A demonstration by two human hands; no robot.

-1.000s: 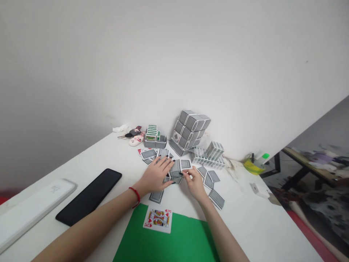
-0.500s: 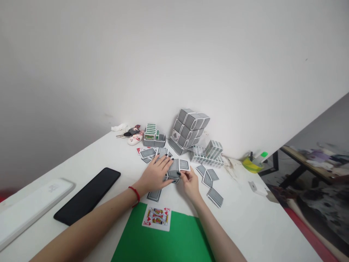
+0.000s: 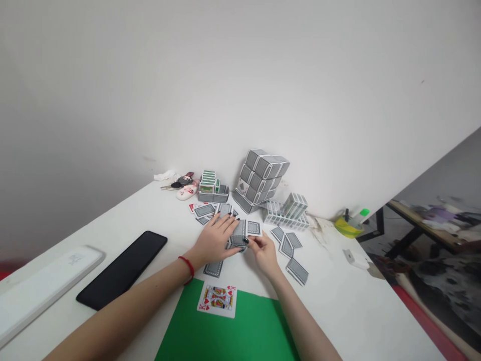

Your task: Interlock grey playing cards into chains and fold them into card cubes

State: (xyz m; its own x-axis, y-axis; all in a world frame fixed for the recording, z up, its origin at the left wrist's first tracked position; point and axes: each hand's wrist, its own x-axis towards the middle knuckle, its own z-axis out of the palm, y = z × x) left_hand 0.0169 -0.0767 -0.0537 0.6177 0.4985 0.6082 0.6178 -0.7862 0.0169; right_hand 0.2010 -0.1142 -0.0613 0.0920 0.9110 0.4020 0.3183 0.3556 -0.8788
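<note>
My left hand [image 3: 214, 240] lies flat, fingers spread, on a small block of folded grey-backed cards [image 3: 239, 234] in the middle of the white table [image 3: 158, 210]. My right hand [image 3: 264, 252] pinches a grey-backed card [image 3: 254, 228] at the block's right side. A face-up king of hearts [image 3: 218, 299] lies on a green mat [image 3: 233, 333] just in front of my wrists. Loose grey-backed cards [image 3: 291, 248] are scattered right of my hands, and more sit beyond my left fingers [image 3: 205, 210].
A tall tower of folded cards [image 3: 261, 178] stands by the wall, with a lower white card structure [image 3: 287, 210] to its right and a small card box stack [image 3: 210, 186] to its left. A black phone [image 3: 122, 269] and a white keyboard [image 3: 41, 288] lie at left. A yellow dish [image 3: 347, 226] sits at right.
Almost nothing: both hands stay on the card block, with my right hand's fingers shifting slightly on the card it pinches. The view has drifted a little.
</note>
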